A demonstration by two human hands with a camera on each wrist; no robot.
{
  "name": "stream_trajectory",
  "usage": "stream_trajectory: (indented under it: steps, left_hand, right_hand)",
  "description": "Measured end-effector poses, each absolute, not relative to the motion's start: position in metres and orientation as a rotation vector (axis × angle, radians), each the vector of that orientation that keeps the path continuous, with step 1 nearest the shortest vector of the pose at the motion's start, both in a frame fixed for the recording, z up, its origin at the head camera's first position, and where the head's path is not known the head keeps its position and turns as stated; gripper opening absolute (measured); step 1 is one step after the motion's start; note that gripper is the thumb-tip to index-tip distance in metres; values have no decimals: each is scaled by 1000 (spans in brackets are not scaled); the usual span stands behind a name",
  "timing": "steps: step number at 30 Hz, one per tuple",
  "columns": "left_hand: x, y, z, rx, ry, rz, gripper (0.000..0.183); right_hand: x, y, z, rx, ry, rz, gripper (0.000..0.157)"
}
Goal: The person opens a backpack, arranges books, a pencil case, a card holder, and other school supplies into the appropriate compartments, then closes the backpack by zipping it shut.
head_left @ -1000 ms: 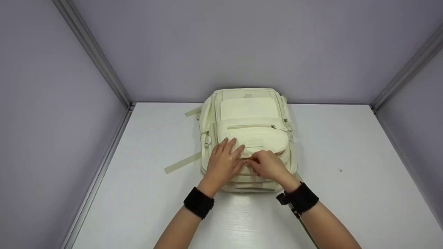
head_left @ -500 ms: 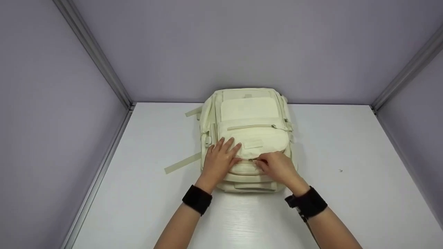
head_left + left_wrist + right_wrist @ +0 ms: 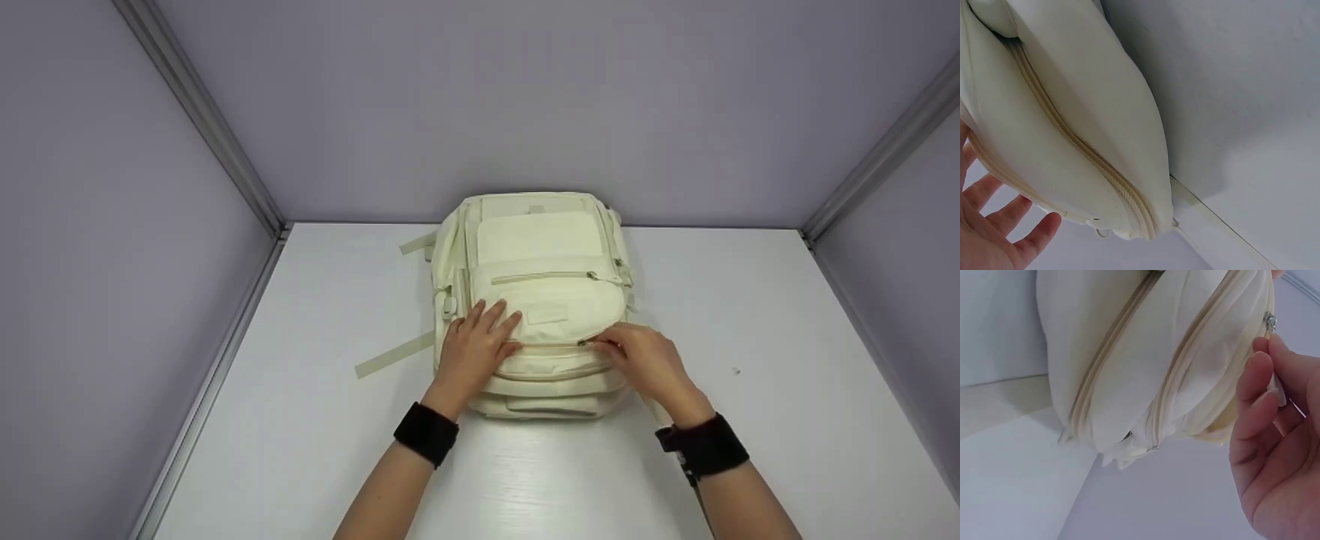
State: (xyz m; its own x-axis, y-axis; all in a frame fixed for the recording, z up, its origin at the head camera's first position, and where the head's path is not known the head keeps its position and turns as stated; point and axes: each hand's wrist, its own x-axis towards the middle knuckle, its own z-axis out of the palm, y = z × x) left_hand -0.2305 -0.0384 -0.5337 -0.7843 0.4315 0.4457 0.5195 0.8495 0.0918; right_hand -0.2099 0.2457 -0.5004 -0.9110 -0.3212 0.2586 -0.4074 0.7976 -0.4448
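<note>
A cream backpack (image 3: 540,236) lies on the white table with its front pockets facing up. My left hand (image 3: 472,352) rests on the lower left of its front pocket, fingers spread; the left wrist view shows the hand (image 3: 999,225) beside the zipper seams. At the pocket's lower right edge, my right hand (image 3: 649,360) pinches a zipper pull. In the right wrist view the metal zipper slider (image 3: 1270,320) shows just above the thumb and forefinger, and the pull tab (image 3: 1278,391) sticks out below them.
Two loose straps stick out on the left, the lower strap (image 3: 394,355) longer. A second zipper (image 3: 544,277) crosses the bag above the pocket. The back panel (image 3: 555,97) stands right behind the bag. A tiny scrap (image 3: 736,371) lies on the table at right.
My right hand has moved right along the pocket's zipper with the pull in its fingers. The left hand has shifted slightly left and now lies still on the bag.
</note>
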Motion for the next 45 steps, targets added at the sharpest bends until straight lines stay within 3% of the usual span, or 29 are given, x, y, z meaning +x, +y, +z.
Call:
stream_trajectory:
  steps: [18, 45]
  left_hand:
    - [-232, -38, -531, -726, -2643, -359, 50]
    - [-233, -43, -528, -815, -2682, -281, 38]
  right_hand:
    - [-225, 288, -510, 422, -2634, 595, 6]
    - [-296, 295, -507, 321, -2556, 483, 7]
